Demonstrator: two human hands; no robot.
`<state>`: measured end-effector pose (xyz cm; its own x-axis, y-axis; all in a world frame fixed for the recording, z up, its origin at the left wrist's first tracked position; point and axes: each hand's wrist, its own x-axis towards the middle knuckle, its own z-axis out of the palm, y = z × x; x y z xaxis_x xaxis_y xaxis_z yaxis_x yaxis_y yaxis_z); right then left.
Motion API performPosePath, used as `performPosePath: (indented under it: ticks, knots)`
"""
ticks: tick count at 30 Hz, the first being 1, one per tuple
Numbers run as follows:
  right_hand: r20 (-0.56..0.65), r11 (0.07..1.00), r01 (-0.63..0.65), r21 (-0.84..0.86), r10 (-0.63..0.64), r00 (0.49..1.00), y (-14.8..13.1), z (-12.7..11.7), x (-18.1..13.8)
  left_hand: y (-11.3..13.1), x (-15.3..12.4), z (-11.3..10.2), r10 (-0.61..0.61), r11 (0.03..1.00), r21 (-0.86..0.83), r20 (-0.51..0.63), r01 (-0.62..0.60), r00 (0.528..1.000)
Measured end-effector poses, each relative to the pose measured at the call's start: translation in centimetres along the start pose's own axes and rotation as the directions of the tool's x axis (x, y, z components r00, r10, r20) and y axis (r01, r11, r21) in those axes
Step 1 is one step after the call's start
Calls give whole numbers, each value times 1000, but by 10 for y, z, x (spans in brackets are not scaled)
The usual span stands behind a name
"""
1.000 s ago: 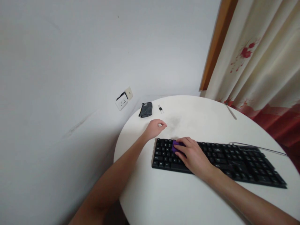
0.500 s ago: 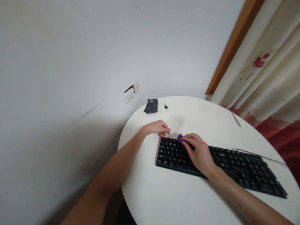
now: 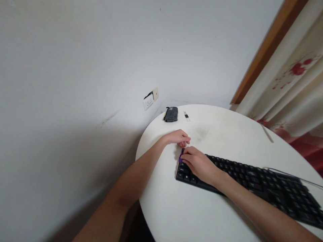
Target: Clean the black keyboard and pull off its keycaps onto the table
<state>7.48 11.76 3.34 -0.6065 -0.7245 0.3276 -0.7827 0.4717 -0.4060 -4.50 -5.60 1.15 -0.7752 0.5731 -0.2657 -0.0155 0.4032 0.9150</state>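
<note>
The round white table (image 3: 186, 211) filled the near right of the scene, and both bare forearms reached across its near edge. A black keyboard (image 3: 254, 179) lay slantwise on it, its right end running off toward the near right and its thin cable (image 3: 290, 173) trailing away along the far side. The right hand (image 3: 199, 164) lay over the keyboard's left end, its fingers (image 3: 189, 156) drawn together and clamped on a small purple lump (image 3: 181, 158), which was pressed against the keys at the far left corner of the keyboard and mostly hidden under the hand. Just beyond that corner the left hand (image 3: 178, 137) rested on the table, close to the right hand; its fingers (image 3: 185, 143) were curled in together, and whether they pinched anything was too small to tell. A faint grey smudge (image 3: 202, 132) marked the table just right of the left hand. Farther off, near the table's far left edge, lay a dark grey pouch (image 3: 171, 114) with a small black clip (image 3: 186, 115) just to its right. A white wall socket (image 3: 150, 99) sat on the pale wall (image 3: 75, 84) beyond the pouch. At the far right hung a cream curtain (image 3: 292, 90) with red flowers, beside a wooden frame (image 3: 267, 50).
</note>
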Motion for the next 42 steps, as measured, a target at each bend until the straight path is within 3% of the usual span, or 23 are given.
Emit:
performPosePath:
  ticks: [3, 7, 9, 13, 16, 19, 23, 30, 35, 40, 42]
  knots:
    - [70, 995, 46, 92, -52, 996, -4, -10, -4, 2, -1, 0, -13, 1000, 10, -2, 13, 1000]
    - [-95, 985, -172, 2, 171, 981, 6, -8, 5, 8, -6, 3, -10, 1000, 13, 4, 10, 1000]
    - [-122, 976, -211, -45, 205, 971, 7, 0, 7, 9, -6, 3, -9, 1000, 18, 4, 9, 1000]
    - [24, 997, -16, -74, 18, 1000, -15, 10, -5, 1, -1, 0, -5, 999, 40, 0, 5, 1000]
    - [128, 992, 114, 58, -121, 984, -30, 4, -13, -4, 3, -3, 5, 998, 55, 10, -5, 1000]
    - [-11, 993, -4, 117, 5, 1000, -24, -8, -10, -4, 2, -3, 11, 998, 60, 12, -12, 1000]
    - [-204, 974, -223, 45, 228, 952, 4, -10, 4, 2, -2, -1, 28, 998, 60, 25, -29, 999]
    - [-195, 989, -141, -37, 131, 972, 20, 11, 5, 2, -3, -4, 56, 995, 76, 47, -59, 997]
    - [-123, 999, 49, -5, -49, 991, 13, 9, -1, -4, 1, -6, 43, 997, 69, 32, -46, 999]
    - [-231, 996, -88, -8, 83, 969, 16, 13, 1, -1, -2, -5, 54, 993, 101, 30, -57, 998]
    - [-210, 997, -73, -16, 68, 975, 16, 13, 1, 2, -3, -4, 41, 993, 107, 23, -44, 999]
